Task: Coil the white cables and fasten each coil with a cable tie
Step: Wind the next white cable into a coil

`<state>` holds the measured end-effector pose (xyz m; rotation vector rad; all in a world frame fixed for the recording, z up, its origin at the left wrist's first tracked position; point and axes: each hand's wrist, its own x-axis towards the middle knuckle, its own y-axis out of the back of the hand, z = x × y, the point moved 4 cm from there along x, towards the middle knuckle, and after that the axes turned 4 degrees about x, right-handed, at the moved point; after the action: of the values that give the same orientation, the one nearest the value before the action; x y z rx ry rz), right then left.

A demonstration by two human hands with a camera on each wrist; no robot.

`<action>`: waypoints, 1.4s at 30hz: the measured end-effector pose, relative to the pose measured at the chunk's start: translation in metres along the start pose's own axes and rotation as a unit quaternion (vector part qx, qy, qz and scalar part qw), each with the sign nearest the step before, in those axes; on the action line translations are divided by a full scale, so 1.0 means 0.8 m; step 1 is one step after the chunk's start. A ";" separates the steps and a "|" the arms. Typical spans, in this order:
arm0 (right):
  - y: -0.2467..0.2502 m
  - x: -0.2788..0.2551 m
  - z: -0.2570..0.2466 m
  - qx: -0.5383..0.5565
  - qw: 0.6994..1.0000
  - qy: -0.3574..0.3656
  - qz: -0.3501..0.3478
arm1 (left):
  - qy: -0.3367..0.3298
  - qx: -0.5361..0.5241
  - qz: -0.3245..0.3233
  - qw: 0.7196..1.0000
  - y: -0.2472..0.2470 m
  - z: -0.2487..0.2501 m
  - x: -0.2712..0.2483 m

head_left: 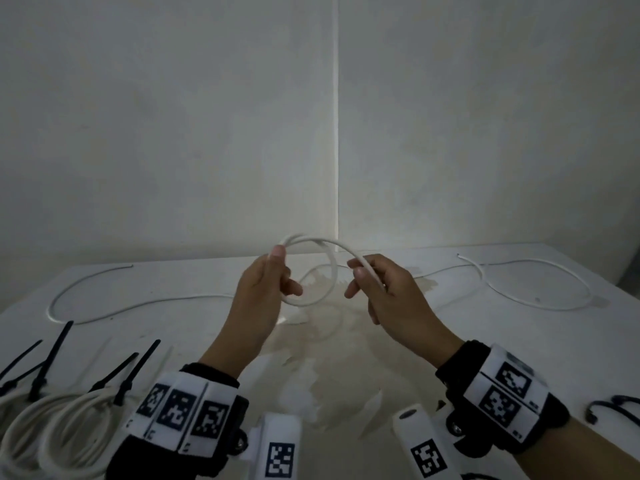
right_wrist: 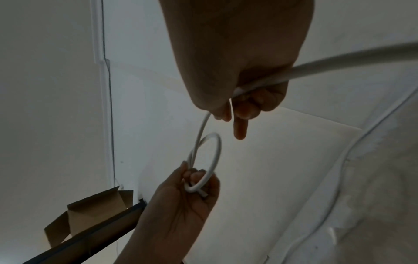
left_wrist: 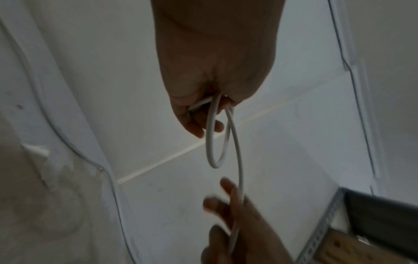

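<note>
Your left hand [head_left: 265,289] is up over the counter [head_left: 194,327] w/ thumb and fingers pinched on a white cable [head_left: 329,271] right where the first loop crosses itself; the cable's cut end pokes out by the palm in the right wrist view. That loop hangs from the pinch, clear of the counter surface. Left grip = narrow, holding the loop.

Your right hand [head_left: 384,289] sits just beside it, thumb and curled fingers closed round the same cable a bit further along, index finger sticking out loose. Right grip = holding the cable's running length. Past that hand the cable drops back to the counter and trails off to the right in a big lazy bend ending near the back-right edge.

A 2nd loose white cable [head_left: 104,308] lies on the counter's left half, curved, well apart from both hands.

Front left: finished coils [head_left: 52,431] already fastened w/ black cable ties [head_left: 55,355], tails sticking up and away from you. Exact coil count hard to tell, they overlap. Front right, near your right wrist: more black ties [head_left: 613,407], partly cut off by the frame edge.

Counter has a pale stained patch [head_left: 332,355] in the middle, under the hands.
</note>
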<state>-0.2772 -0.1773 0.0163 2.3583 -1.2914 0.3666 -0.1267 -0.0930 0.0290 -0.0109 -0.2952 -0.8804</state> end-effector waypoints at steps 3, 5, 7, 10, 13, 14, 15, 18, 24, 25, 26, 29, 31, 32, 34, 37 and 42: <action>0.008 -0.007 0.017 -0.032 0.999 -0.005 -0.005 | 0.063 -0.126 0.013 0.990 0.019 -0.004 0.008; 0.022 -0.006 0.023 -0.077 0.997 0.010 0.010 | 0.071 -0.143 0.017 0.987 0.032 -0.004 0.009; 0.040 0.001 0.030 -0.098 0.995 0.014 0.027 | 0.071 -0.149 0.022 0.986 0.044 -0.004 0.009; 0.060 0.014 0.043 -0.140 0.988 0.001 0.060 | 0.079 -0.144 0.025 0.986 0.054 -0.007 0.012; 0.054 0.021 0.043 -0.263 0.961 0.054 0.064 | 0.091 -0.131 0.016 0.987 0.054 -0.014 0.014; 0.044 0.023 0.042 -0.317 0.945 0.075 0.036 | 0.096 -0.123 0.012 0.988 0.053 -0.017 0.014; 0.033 0.024 0.042 -0.365 0.927 0.089 -0.001 | 0.099 -0.114 0.010 0.988 0.053 -0.019 0.014; -0.004 0.020 0.035 -0.475 0.855 0.182 -0.096 | 0.105 -0.091 0.008 0.990 0.053 -0.025 0.014; -0.052 0.000 0.008 -0.463 0.805 0.336 -0.156 | 0.095 -0.093 0.003 0.991 0.050 -0.020 0.014; -0.060 -0.004 0.003 -0.459 0.800 0.351 -0.165 | 0.093 -0.088 0.001 0.992 0.048 -0.019 0.014; -0.066 -0.007 -0.004 -0.453 0.794 0.368 -0.170 | 0.092 -0.081 -0.003 0.993 0.045 -0.019 0.013; -0.079 -0.016 -0.021 -0.431 0.787 0.410 -0.166 | 0.086 -0.040 -0.013 0.995 0.038 -0.020 0.012; -0.084 -0.020 -0.031 -0.410 0.789 0.429 -0.163 | 0.079 -0.012 -0.020 0.997 0.034 -0.019 0.009; -0.086 -0.021 -0.035 -0.397 0.793 0.430 -0.166 | 0.070 -0.001 -0.026 0.997 0.031 -0.017 0.008; -0.087 -0.019 -0.041 -0.370 0.806 0.430 -0.166 | 0.048 0.024 -0.042 0.998 0.023 -0.012 0.003; -0.085 -0.016 -0.045 -0.336 0.827 0.424 -0.156 | 0.013 0.060 -0.079 0.995 0.015 -0.007 -0.004; -0.066 -0.001 -0.053 -0.201 0.911 0.335 -0.130 | -0.004 0.082 -0.142 0.986 0.000 0.002 -0.021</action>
<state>-0.2337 -0.1310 0.0408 1.7801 -0.6390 0.6755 -0.1372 -0.0805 0.0260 0.1847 -0.3829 -1.1356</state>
